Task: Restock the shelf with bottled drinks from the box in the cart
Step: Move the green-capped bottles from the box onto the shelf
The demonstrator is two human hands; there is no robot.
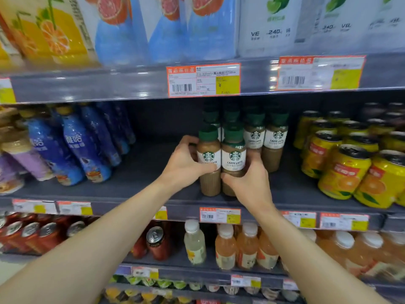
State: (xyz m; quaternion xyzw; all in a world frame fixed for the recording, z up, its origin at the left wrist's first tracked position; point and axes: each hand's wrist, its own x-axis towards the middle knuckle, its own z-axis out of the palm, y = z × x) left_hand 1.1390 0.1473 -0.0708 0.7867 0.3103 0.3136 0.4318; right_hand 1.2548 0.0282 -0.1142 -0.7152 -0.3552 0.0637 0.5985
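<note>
I note blue bottles (85, 150) leaning at left and yellow orange-drink cans (344, 172) at right. Above, I see juice cartons (50, 29) and price tags (203, 80). Below, I see red cans (32, 235) and peach-coloured bottles (247, 246).

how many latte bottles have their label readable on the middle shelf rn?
4. Left hand grips the front-left bottle; right hand grips the front-right bottle. Two more stand behind to the right. Green caps farther back suggest more, hidden.
</note>
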